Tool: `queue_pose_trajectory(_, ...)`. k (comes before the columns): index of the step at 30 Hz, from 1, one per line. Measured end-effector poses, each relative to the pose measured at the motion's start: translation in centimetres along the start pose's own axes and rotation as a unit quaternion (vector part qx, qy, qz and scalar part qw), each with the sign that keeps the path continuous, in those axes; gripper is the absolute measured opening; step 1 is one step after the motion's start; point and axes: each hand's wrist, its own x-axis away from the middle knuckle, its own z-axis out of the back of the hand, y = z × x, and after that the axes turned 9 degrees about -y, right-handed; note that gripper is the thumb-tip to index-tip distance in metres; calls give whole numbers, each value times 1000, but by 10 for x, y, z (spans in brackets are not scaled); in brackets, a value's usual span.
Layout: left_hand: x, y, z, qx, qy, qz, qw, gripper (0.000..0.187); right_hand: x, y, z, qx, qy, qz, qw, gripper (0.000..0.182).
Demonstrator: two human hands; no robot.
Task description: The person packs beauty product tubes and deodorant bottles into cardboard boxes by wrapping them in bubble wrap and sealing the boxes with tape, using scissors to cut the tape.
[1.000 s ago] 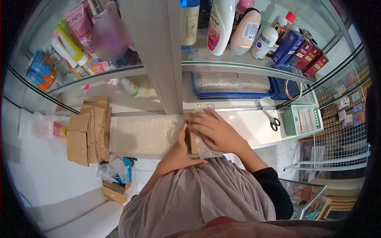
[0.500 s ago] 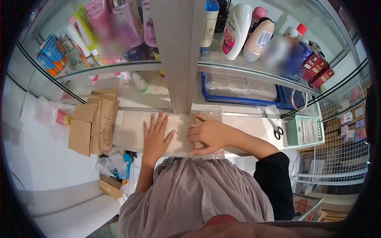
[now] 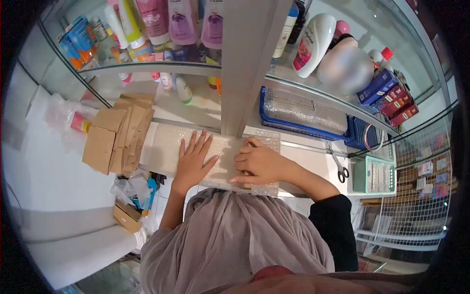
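Stretched across the white counter: one long sheet of bubble wrap, flat, reaching from the cardboard stack toward the shelf post. Just left of it, one pile of flattened cardboard boxes, several deep, too overlapped to count. Behind, under the glass shelf, one blue basket holding a folded wad of bubble wrap. Farther right, one green basket with small clear packets inside, number unclear. Between the two baskets, one pair of scissors, lying flat on the counter. Up top on the glass shelves, bottles and tubes, plus three red boxes side by side. Two hands at work: left hand spread flat, fingers apart, palm pressed down on the sheet, gripping nothing. Right hand curled, fingers together, clamped over a small parcel half rolled in the wrap at the counter's near edge, touching the sheet's right end. Compared with a second back: left hand gone from the parcel's side and now lying out on the open sheet, right hand kept on the parcel, view tipped further up the shelves.
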Motion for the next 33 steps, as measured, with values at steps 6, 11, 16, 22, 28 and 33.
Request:
queue_pose_trajectory(6, 18, -24, 8, 254, 256, 88, 928, 46, -2, -2, 0, 21, 0, -3, 1000, 51)
queue_pose_trajectory(11, 53, -36, 16, -90, 251, 369, 890, 37, -3, -1, -1, 28, -14, -9, 999, 50)
queue_pose_trajectory(16, 56, -43, 12, -49, 200, 344, 916, 37, -2, 1, -7, 21, 40, 16, 999, 44)
queue_pose_trajectory(22, 43, -24, 16, 572, 498, 159, 632, 37, 0, 3, -12, 39, 59, 21, 997, 44)
queue_pose_trajectory(28, 53, 58, -22, 659, 385, 223, 606, 37, 1, 3, -12, 49, 71, 18, 996, 44)
queue_pose_trajectory(33, 44, 70, -14, 707, 324, 164, 606, 30, 2, 6, -17, 54, 78, 28, 995, 45)
